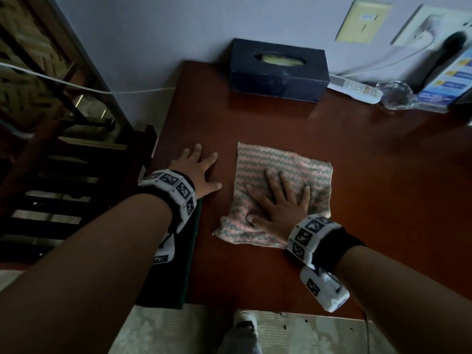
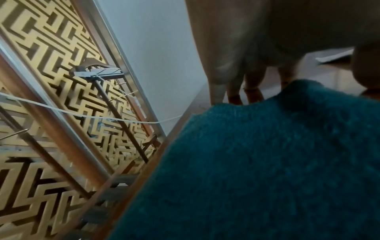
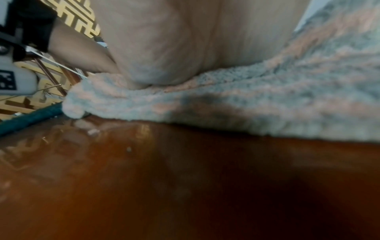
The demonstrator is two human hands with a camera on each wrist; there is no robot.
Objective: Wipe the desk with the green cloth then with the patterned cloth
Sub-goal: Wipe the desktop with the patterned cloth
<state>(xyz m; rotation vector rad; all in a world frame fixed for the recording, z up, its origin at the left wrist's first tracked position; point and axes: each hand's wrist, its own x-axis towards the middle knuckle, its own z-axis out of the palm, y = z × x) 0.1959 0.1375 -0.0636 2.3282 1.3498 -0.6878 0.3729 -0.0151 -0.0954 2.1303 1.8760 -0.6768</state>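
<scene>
The patterned pink-and-grey cloth (image 1: 283, 190) lies spread on the brown desk (image 1: 383, 175), near its middle. My right hand (image 1: 278, 203) presses flat on it with straight, spread fingers; the right wrist view shows the palm (image 3: 185, 48) on the patterned cloth (image 3: 267, 100). My left hand (image 1: 199, 169) rests flat on the bare desk to the cloth's left, fingers straight. The green cloth (image 1: 189, 251) lies folded at the desk's left front edge, under my left forearm; it fills the lower right of the left wrist view as the green cloth (image 2: 257, 162).
A dark blue tissue box (image 1: 278, 70) stands at the desk's back edge by the wall. To its right lie a white remote (image 1: 355, 88), a clear glass piece (image 1: 396, 95) and a blue pamphlet stand (image 1: 447, 80). A wooden rack (image 1: 51, 149) stands left of the desk.
</scene>
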